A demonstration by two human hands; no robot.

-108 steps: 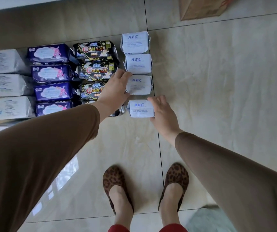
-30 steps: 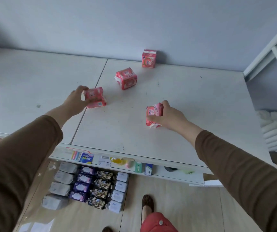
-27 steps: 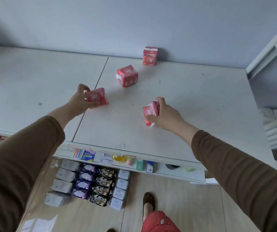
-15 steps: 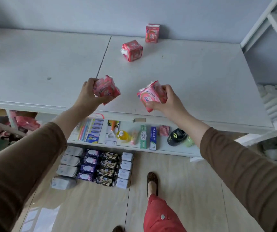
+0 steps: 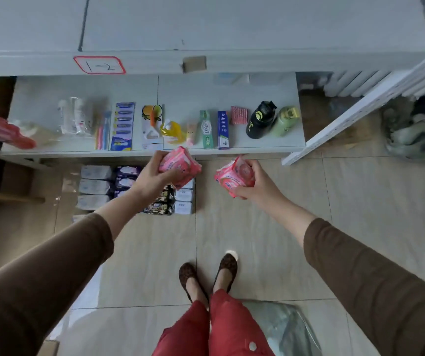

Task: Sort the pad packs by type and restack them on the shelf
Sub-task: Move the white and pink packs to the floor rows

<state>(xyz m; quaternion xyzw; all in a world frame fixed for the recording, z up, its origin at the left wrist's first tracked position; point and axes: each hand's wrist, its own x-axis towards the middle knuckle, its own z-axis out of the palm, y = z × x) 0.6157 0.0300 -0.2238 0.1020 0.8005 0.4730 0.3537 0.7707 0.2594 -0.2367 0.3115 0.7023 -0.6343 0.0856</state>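
Tiled floor, pink packs within fingers

Two pink pad packs held above sorted floor rows.

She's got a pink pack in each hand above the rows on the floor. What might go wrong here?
Two risks, both guesses. The left hand holds its pink pack right above the sorted rows on the floor; a drop there might knock them out of line. The right hand's pink pack looks soft and crumpled, so it may slip.
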